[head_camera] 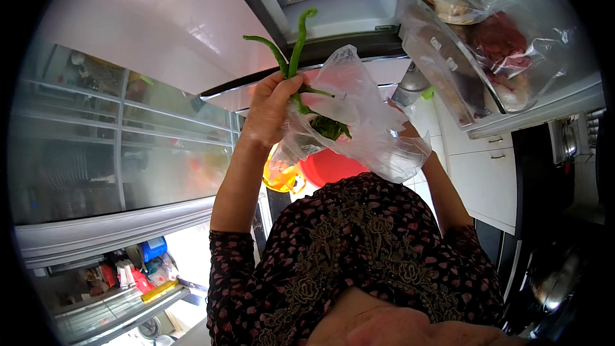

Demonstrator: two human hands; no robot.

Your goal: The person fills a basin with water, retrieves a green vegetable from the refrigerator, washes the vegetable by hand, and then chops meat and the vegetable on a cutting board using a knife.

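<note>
Long green chili peppers stick up out of my left hand, pinched between its thumb and fingers. One is curled at its tip, and a stem end points to the right. Just right of that hand hangs a clear plastic bag, spread open and crumpled. Dark green leafy pieces or peppers show at the bag's mouth. My right hand holds the bag from its far right side; the film covers most of its fingers.
An open refrigerator compartment lies ahead. Its door shelf at right carries bagged food, including red meat. Below the bag are a red basin and an orange plastic bag. White cabinets stand right, glass-paned panels left.
</note>
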